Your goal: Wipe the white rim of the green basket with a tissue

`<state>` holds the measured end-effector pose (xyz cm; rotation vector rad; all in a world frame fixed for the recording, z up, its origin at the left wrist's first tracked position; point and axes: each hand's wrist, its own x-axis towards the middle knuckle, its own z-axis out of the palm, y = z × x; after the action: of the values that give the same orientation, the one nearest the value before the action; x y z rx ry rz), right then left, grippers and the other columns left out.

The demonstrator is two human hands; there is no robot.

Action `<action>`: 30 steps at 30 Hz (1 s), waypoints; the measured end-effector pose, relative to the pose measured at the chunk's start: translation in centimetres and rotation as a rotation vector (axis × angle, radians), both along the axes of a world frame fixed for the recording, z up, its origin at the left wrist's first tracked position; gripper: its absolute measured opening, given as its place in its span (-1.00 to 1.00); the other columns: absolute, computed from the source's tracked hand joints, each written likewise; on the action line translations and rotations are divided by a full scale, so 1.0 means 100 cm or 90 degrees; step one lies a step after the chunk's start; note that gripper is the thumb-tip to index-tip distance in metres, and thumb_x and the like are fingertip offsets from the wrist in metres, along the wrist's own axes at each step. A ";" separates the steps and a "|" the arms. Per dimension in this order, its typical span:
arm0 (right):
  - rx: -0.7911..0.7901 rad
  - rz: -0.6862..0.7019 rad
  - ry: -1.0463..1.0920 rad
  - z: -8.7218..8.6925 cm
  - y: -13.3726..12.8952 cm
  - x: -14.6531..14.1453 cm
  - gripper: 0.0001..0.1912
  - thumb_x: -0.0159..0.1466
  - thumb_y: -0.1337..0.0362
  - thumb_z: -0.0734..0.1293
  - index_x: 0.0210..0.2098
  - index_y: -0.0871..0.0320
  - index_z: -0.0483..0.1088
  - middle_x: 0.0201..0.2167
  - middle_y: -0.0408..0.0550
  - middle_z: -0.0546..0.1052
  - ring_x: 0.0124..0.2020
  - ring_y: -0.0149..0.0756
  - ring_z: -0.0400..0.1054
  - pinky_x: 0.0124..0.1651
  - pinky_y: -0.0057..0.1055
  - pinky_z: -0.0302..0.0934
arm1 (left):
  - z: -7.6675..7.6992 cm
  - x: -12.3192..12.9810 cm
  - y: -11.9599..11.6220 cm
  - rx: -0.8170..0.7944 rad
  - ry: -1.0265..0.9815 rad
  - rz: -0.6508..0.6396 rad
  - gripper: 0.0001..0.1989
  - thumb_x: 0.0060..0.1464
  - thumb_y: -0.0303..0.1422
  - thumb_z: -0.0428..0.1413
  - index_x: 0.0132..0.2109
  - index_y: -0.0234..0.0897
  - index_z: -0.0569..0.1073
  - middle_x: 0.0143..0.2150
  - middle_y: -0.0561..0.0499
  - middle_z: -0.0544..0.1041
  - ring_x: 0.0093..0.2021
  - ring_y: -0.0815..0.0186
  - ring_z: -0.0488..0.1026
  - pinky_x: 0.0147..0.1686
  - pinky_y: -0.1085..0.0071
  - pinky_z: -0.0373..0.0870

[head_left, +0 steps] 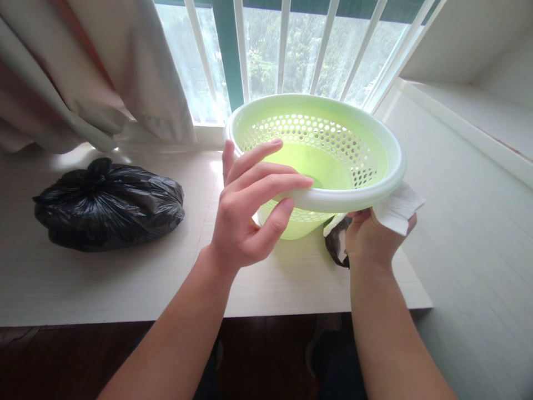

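Observation:
A light green perforated basket (328, 161) with a pale rim is tilted above the ledge, its open top facing me. My left hand (254, 208) grips the near left part of the rim, fingers over it and thumb beneath. Under the right side of the rim is my right hand (375, 236), its fingers partly hidden by the basket. White tissue (400, 208) lies against that hand. Beside it, below the basket, a small dark plastic bundle (335, 244) shows with white bits; whether my right hand holds it is unclear.
A knotted black plastic bag (110, 205) sits on the pale ledge (200, 289) at the left. Behind are a barred window (266, 61) and a curtain (95, 72). A wall panel (466, 222) rises at the right. Dark floor shows below the ledge's front edge.

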<state>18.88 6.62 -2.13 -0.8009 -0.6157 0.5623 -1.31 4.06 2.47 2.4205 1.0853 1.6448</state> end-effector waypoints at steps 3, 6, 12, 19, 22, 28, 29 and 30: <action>-0.001 -0.010 0.011 0.000 0.000 0.001 -0.71 0.11 0.17 0.54 -0.43 0.16 0.39 -0.58 -0.28 0.42 -0.60 -0.51 0.30 -0.66 -0.55 0.13 | 0.000 -0.001 0.001 0.001 0.004 0.005 -0.71 0.27 -0.37 0.01 -0.04 0.05 0.58 -0.07 0.19 0.67 0.40 0.28 0.41 0.69 0.03 -0.18; -0.005 -0.013 0.018 -0.001 0.001 0.002 -0.69 0.09 0.16 0.55 -0.40 0.15 0.38 -0.57 -0.29 0.42 -0.61 -0.50 0.28 -0.68 -0.54 0.11 | 0.000 -0.003 0.002 0.004 0.003 -0.003 -0.71 0.27 -0.37 0.01 -0.04 0.06 0.58 -0.07 0.19 0.67 0.40 0.28 0.42 0.69 0.01 -0.18; -0.009 -0.021 0.029 -0.002 0.003 0.003 -0.67 0.11 0.10 0.54 -0.38 0.16 0.39 -0.56 -0.29 0.41 -0.61 -0.50 0.28 -0.68 -0.52 0.12 | 0.000 -0.005 0.003 0.011 0.000 -0.022 -0.72 0.29 -0.38 0.01 -0.04 0.06 0.57 -0.08 0.20 0.66 0.40 0.29 0.42 0.69 -0.02 -0.17; -0.003 -0.030 0.035 -0.004 0.006 0.005 -0.66 0.09 0.10 0.56 -0.39 0.17 0.41 -0.50 -0.26 0.43 -0.58 -0.49 0.32 -0.69 -0.50 0.13 | -0.001 -0.008 0.006 0.018 -0.012 -0.041 -0.72 0.30 -0.39 0.03 -0.04 0.05 0.58 -0.09 0.19 0.65 0.38 0.27 0.43 0.69 -0.04 -0.19; -0.001 -0.027 0.036 -0.003 0.005 0.005 -0.67 0.08 0.12 0.57 -0.42 0.18 0.41 -0.50 -0.26 0.43 -0.57 -0.50 0.31 -0.69 -0.52 0.11 | -0.001 -0.009 0.007 0.018 -0.007 -0.036 -0.73 0.31 -0.37 0.02 -0.04 0.05 0.58 -0.09 0.19 0.65 0.37 0.26 0.44 0.69 -0.05 -0.16; -0.011 -0.020 0.014 -0.002 0.002 0.004 -0.70 0.13 0.08 0.54 -0.36 0.18 0.48 -0.54 -0.27 0.40 -0.57 -0.50 0.29 -0.64 -0.53 0.13 | -0.001 -0.012 0.008 0.016 -0.004 -0.033 -0.73 0.32 -0.36 0.01 -0.04 0.06 0.58 -0.08 0.20 0.65 0.38 0.27 0.44 0.69 -0.02 -0.15; -0.013 -0.021 0.011 -0.003 0.002 0.004 -0.70 0.15 0.08 0.53 -0.32 0.17 0.50 -0.55 -0.27 0.39 -0.58 -0.50 0.28 -0.62 -0.53 0.16 | -0.001 -0.012 0.008 0.015 -0.006 -0.035 -0.73 0.32 -0.36 0.01 -0.04 0.06 0.58 -0.08 0.20 0.65 0.38 0.27 0.44 0.69 -0.02 -0.14; -0.015 -0.022 0.008 -0.003 0.002 0.005 -0.70 0.17 0.08 0.52 -0.29 0.17 0.51 -0.56 -0.28 0.39 -0.58 -0.50 0.28 -0.60 -0.52 0.19 | -0.002 -0.013 0.008 0.015 -0.008 -0.037 -0.73 0.32 -0.36 0.01 -0.05 0.06 0.58 -0.08 0.20 0.65 0.38 0.26 0.44 0.68 -0.03 -0.14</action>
<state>19.37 6.78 -2.43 -0.8287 -0.5845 0.5439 -2.57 4.88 2.31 2.4277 0.9885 1.6631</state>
